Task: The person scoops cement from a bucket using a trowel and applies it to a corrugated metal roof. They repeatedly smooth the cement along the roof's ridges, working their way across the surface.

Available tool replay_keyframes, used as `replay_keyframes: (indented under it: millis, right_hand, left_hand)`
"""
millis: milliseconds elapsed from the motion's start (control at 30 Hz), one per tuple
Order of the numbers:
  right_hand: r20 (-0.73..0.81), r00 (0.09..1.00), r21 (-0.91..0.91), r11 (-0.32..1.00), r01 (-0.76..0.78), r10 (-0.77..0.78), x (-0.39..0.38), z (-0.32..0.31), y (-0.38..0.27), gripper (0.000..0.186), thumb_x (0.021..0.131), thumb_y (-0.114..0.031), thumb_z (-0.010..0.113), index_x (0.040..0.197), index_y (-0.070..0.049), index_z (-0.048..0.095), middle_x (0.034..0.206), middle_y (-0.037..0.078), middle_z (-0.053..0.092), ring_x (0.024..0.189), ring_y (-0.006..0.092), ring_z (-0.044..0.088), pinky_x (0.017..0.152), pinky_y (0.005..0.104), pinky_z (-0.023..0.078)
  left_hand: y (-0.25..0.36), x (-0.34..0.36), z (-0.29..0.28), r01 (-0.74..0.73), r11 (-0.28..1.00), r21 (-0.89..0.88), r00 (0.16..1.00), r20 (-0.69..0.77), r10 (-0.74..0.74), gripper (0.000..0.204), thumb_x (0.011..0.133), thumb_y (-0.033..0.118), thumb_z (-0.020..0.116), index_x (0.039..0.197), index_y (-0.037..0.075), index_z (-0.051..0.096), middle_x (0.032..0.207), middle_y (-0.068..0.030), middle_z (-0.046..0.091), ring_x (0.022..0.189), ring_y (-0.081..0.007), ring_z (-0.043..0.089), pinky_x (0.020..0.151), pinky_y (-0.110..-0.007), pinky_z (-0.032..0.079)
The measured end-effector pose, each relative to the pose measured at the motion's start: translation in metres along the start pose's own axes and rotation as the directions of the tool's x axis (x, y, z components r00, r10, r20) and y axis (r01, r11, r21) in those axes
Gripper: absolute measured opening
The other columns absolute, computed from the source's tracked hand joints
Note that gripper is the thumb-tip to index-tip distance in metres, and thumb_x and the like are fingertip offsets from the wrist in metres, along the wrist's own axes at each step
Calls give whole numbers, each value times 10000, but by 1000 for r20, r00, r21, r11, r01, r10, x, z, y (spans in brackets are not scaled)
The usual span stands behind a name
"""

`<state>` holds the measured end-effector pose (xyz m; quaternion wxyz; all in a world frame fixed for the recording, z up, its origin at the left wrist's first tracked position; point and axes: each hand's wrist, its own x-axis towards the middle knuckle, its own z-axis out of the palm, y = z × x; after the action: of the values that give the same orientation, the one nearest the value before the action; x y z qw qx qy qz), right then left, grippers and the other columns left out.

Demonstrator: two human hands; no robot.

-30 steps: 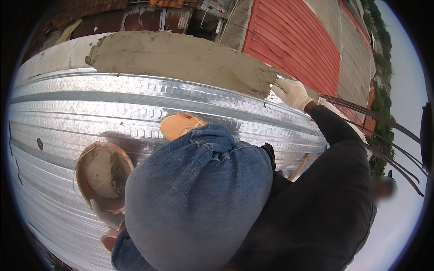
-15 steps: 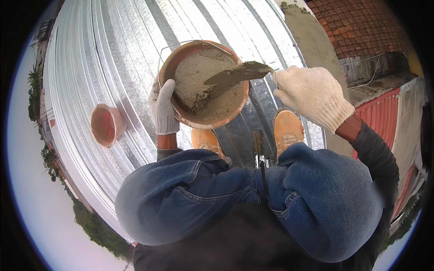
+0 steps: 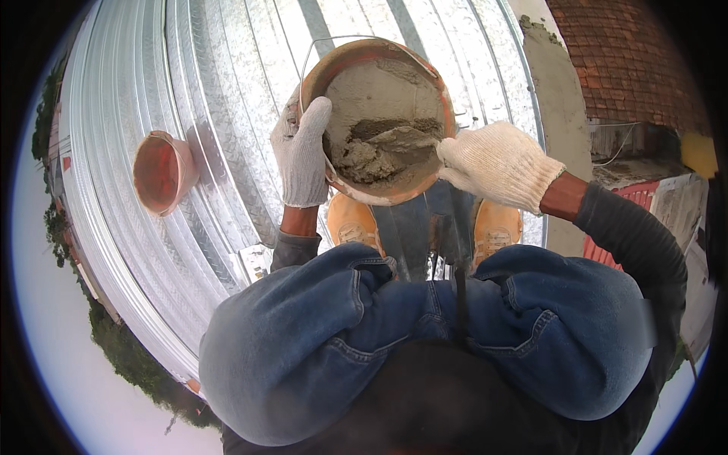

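An orange bucket (image 3: 340, 67) with a thin wire handle holds wet grey mortar (image 3: 379, 89). My left hand (image 3: 303, 155), in a whitish knit glove, grips the bucket's left side with the thumb over the rim. At the right rim my gloved right hand (image 3: 497, 163) is closed on a trowel (image 3: 413, 142). The trowel's mortar-coated blade lies down in the bucket, against a loose heap of mortar. Its handle is hidden inside the glove.
Ribbed metal roof sheets (image 3: 220, 91) spread under and around me. A second, smaller bucket (image 3: 165, 174), reddish inside, stands to the left. A mortar-covered ledge (image 3: 557, 98) runs along the right edge, with roof tiles (image 3: 618, 57) beyond. My tan shoes (image 3: 355, 221) are just below the bucket.
The trowel blade has gone from above the right rim down into the mortar. My right hand has moved closer to the bucket. The left hand keeps its grip.
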<state>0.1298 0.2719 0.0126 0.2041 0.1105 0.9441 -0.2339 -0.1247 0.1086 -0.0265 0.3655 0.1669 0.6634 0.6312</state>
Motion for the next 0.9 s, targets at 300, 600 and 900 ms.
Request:
replay_keyframes:
  millis: [300, 600, 900]
  right_hand:
    - [-106, 990, 9, 996, -92, 93, -30, -29, 0, 315, 1074, -389, 720, 1064, -79, 771, 862, 130, 760, 801, 315, 795, 733, 488, 636]
    - [-121, 977, -104, 976, -190, 178, -34, -23, 20, 295, 1095, -367, 695, 1082, -80, 762, 829, 114, 752, 784, 313, 791, 716, 465, 639]
    - [80, 990, 401, 906, -136, 113, -25, 16, 26, 453, 1099, -440, 680, 1040, -12, 819, 803, 159, 757, 730, 339, 745, 735, 494, 597]
  left_hand:
    - [5, -5, 9, -10, 1000, 2, 1000, -5, 10, 600, 1063, 219, 824, 1566, -50, 637, 1406, -134, 751, 1231, -190, 730, 1061, -349, 600]
    - [8, -11, 17, -28, 992, 119, 1000, 10, 27, 610, 1056, 250, 831, 1563, -37, 651, 1410, -129, 751, 1248, -201, 724, 1081, -357, 587]
    - [4, -9, 23, -68, 985, 156, 996, 62, 59, 633, 1044, 258, 834, 1560, -59, 648, 1397, -145, 756, 1233, -202, 732, 1062, -362, 602]
